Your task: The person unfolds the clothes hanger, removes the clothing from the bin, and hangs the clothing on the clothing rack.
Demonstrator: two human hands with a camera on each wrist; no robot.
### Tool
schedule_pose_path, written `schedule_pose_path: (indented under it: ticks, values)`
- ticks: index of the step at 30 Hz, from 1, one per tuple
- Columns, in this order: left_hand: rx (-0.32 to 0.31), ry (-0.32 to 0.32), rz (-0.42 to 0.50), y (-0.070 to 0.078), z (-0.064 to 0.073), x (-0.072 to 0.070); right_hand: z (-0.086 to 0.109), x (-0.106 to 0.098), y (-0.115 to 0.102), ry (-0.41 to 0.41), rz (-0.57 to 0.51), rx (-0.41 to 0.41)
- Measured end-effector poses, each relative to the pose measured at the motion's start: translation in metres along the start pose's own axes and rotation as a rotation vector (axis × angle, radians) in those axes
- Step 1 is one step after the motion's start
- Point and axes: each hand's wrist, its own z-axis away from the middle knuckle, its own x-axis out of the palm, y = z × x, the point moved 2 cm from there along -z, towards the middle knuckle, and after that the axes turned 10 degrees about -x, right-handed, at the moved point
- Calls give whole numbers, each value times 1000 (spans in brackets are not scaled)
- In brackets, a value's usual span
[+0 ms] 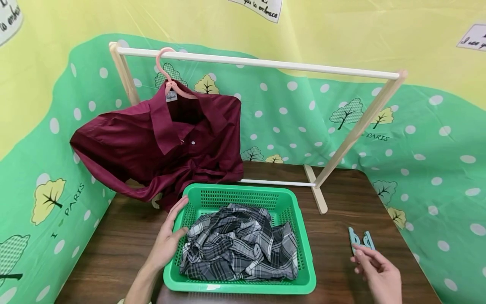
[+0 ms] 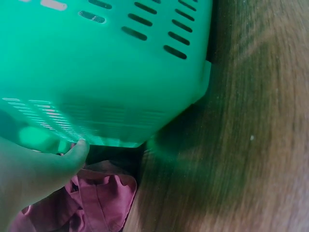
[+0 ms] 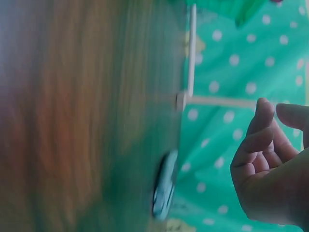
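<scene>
A green plastic basket [image 1: 303,249] stands on the brown table, holding a crumpled grey plaid shirt [image 1: 239,245]. My left hand [image 1: 171,236] lies with straight fingers against the basket's left wall [image 2: 96,72], thumb over the rim. Behind it a maroon shirt [image 1: 163,143] hangs on a pink hanger [image 1: 167,71] from a wooden rack [image 1: 265,63]; its hem [image 2: 96,203] lies on the table. My right hand [image 1: 373,266] hovers loosely curled and empty [image 3: 270,164] just in front of two light blue clips [image 1: 360,240].
The rack's foot [image 1: 317,190] rests on the table [image 1: 334,219] behind the basket. Green polka-dot sheeting [image 1: 436,160] walls the table on the left, back and right. A blurred blue clip [image 3: 164,188] shows at the table edge.
</scene>
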Motion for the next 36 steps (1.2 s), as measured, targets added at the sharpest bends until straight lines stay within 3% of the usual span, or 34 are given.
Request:
schedule_pose_path:
  ticks: [6, 10, 14, 17, 21, 27, 30, 36]
  values:
    - [4, -2, -1, 0, 0, 0, -31, -21, 17, 136, -130, 119]
    - [36, -7, 6, 2, -1, 1, -43, -31, 27, 207, -136, 161]
    - [44, -7, 10, 2, -1, 2, -53, -37, 36, 266, -80, 159]
    - [35, -4, 7, 2, -1, 1, -60, -40, 42, 282, 33, 156]
    - [31, -3, 1, 0, 0, 0, -67, -45, 54, 241, 177, 188]
    - [46, -3, 2, 0, 0, -1, -71, -50, 69, 52, 392, 240]
    - [45, -3, 4, 0, 0, -1, -71, -51, 71, 0, 478, 217]
    - [46, -2, 12, 2, 0, 0, -72, -51, 70, -21, 582, 108]
